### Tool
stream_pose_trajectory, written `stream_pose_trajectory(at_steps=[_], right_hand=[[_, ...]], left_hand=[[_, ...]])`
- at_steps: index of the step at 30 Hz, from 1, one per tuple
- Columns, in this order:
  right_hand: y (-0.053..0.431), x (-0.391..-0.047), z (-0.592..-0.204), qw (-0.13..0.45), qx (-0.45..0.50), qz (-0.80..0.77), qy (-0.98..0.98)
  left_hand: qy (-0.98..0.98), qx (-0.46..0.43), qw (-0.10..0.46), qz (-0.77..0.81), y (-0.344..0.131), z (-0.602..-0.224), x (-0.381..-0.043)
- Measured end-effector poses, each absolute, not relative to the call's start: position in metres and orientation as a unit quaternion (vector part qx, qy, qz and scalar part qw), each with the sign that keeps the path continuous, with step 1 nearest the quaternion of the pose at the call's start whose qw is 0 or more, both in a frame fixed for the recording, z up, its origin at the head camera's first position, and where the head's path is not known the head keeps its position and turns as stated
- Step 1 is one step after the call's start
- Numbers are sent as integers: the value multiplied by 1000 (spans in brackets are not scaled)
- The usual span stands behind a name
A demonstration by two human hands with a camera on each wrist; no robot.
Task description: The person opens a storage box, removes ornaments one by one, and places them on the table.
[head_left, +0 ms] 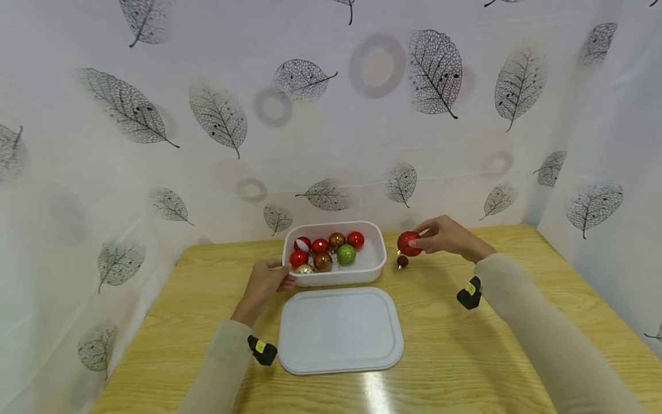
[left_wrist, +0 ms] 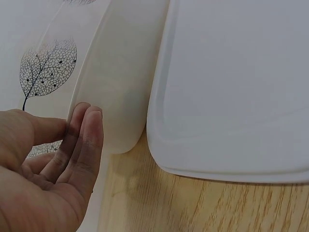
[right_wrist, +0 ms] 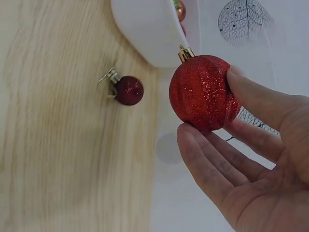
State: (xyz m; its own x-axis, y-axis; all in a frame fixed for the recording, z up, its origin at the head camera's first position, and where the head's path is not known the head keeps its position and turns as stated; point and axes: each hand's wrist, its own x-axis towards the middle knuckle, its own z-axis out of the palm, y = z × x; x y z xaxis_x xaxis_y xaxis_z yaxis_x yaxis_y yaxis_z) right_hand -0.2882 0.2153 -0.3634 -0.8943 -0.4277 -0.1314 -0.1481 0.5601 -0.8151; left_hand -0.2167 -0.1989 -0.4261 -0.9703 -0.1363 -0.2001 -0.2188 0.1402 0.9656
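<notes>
White rounded-rectangle plastic box (head_left: pixel 341 279) open on the pale wood-grain table (head_left: pixel 445 368); eight shiny ball ornaments visible inside, gathered mostly toward its left and middle: a red-and-white striped ball (head_left: pixel 302 244), three plain red balls (head_left: pixel 320 246), two copper-brown balls (head_left: pixel 337 240), a glittery green ball (head_left: pixel 346 254), a pale gold ball (head_left: pixel 305 269). Box's right end bare. Two ornaments outside, both to its right: a glittery red ball with a gold cap (right_wrist: pixel 202 92), pinched between right hand's (head_left: pixel 446 237) thumb and fingers, and a small dark-red ball (right_wrist: pixel 129 91) lying on the table nearby, untouched. Left hand (head_left: pixel 266 280) clamped on the box's near-left rim. Flat white plastic lid (head_left: pixel 341 330) lies just in front of the box, not fitted. Judgement: work unfinished, contents split eight to two, lid off; whether balls are going in or coming out, cannot tell.
</notes>
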Motion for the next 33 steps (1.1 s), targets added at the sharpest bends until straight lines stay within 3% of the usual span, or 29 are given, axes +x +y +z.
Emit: stream_pose_trajectory(at_steps=[33], right_hand=[[248, -278, -403, 190, -124, -452, 863]], left_hand=[[754, -114, 32, 647, -199, -425, -215]])
